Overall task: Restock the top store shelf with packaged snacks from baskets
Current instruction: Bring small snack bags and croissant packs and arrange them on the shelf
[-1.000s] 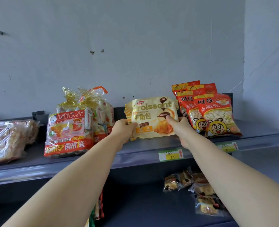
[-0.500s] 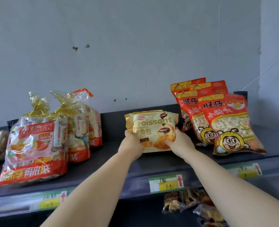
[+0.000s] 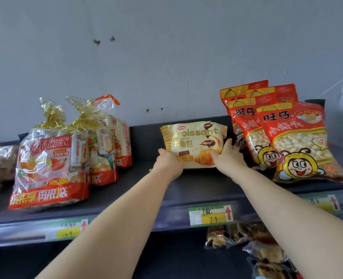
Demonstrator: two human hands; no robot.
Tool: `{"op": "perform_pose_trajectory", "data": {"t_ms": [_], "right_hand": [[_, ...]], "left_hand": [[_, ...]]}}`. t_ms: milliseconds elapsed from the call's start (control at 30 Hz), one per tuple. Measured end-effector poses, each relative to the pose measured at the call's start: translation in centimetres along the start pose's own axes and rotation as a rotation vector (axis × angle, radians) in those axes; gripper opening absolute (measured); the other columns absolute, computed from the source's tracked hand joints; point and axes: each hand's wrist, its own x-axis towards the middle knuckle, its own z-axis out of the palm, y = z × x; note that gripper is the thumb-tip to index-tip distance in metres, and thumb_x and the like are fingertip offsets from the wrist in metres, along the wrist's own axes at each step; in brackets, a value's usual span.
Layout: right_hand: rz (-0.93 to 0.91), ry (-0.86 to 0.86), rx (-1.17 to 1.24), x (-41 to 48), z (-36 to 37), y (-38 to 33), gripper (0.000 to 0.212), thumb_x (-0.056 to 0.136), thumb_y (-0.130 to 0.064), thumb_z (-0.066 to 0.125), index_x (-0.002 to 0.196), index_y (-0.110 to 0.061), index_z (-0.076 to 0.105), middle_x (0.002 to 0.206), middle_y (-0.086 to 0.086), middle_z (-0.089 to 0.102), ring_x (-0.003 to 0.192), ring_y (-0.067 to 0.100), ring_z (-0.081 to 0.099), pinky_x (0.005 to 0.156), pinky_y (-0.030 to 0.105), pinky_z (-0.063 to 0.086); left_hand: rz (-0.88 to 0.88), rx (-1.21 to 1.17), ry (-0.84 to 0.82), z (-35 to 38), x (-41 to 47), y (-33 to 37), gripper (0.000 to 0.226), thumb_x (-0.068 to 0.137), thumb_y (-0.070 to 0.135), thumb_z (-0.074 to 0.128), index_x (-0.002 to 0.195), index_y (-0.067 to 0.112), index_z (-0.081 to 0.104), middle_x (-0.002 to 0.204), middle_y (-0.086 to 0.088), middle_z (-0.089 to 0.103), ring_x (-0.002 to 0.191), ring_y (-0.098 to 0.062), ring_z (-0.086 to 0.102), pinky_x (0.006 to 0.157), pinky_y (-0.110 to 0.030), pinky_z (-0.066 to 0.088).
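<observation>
Plain grey wall (image 3: 166, 57) behind, dark top shelf (image 3: 186, 190) with a low back panel, price tag (image 3: 209, 215) on the front rail. The croissant bag (image 3: 194, 141) sits mid-shelf in the gap between the gold-tied pie multipacks (image 3: 49, 158) on the left and the red Wangzai bun bags (image 3: 299, 141) on the right, close to the red bags and well apart from the multipacks. The left hand (image 3: 167, 165) grips the bag's lower left corner. The right hand (image 3: 228, 160) grips the lower right, thumb on the front face and fingers running up the right edge. Both are curled on it, nothing else held. The bag stands on its bottom edge, printed face toward the camera, text the right way up, top seam up. Long axis is horizontal, along the shelf run. It looks set on the deck and tipped back toward the panel, but contact at the bottom edge is hidden by the hands, so I can't confirm it. Handling, my read: a light, air-puffed film pillow pack, soft, with slick film and crushable pastry inside. Hold it at the bottom corners or side seams as now, not across the middle, and don't squeeze. It is likely to slump or slide forward if released before it leans properly. More wrapped pastries (image 3: 247, 238) lie on the shelf below.
</observation>
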Motion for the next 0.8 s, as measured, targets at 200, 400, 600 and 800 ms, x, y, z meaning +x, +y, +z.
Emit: {"op": "perform_pose_trajectory", "data": {"t_ms": [200, 400, 600, 800], "right_hand": [[-0.019, 0.038, -0.002, -4.1, -1.0, -1.7, 0.074, 0.100, -0.045, 0.041, 0.156, -0.014, 0.003, 0.159, 0.014, 0.020, 0.141, 0.036, 0.030, 0.110, 0.051, 0.036], [0.003, 0.055, 0.019, -8.9, -1.6, -2.1, 0.076, 0.100, -0.047, 0.039, 0.156, -0.011, 0.001, 0.162, 0.012, 0.012, 0.143, 0.036, 0.027, 0.113, 0.049, 0.032], [-0.017, 0.061, 0.002, -13.9, -0.9, -1.8, 0.060, 0.100, -0.043, 0.039, 0.151, -0.014, 0.025, 0.152, 0.011, 0.033, 0.135, 0.034, 0.037, 0.106, 0.050, 0.039], [-0.086, 0.040, -0.168, -18.9, 0.3, -2.3, 0.045, 0.102, -0.036, 0.042, 0.144, -0.019, 0.043, 0.154, 0.005, 0.033, 0.146, 0.029, 0.019, 0.108, 0.049, 0.031]], "left_hand": [[0.077, 0.056, -0.050, -2.7, -3.7, -0.2, 0.041, 0.095, 0.008, 0.044, 0.134, 0.000, 0.035, 0.131, -0.017, 0.051, 0.118, -0.032, 0.054, 0.088, -0.039, 0.049], [0.187, 0.104, -0.053, -4.9, -8.2, -1.3, 0.042, 0.097, 0.010, 0.047, 0.136, -0.002, 0.037, 0.130, -0.018, 0.054, 0.111, -0.030, 0.057, 0.078, -0.035, 0.044], [0.229, 0.101, -0.083, -5.7, -12.0, -3.6, 0.040, 0.098, 0.012, 0.048, 0.136, 0.003, 0.040, 0.130, -0.014, 0.056, 0.109, -0.029, 0.058, 0.074, -0.033, 0.044], [0.340, 0.145, -0.055, -6.9, -16.9, -5.7, 0.040, 0.097, 0.003, 0.043, 0.136, 0.006, 0.051, 0.135, -0.014, 0.056, 0.120, -0.031, 0.056, 0.093, -0.034, 0.046]]}}
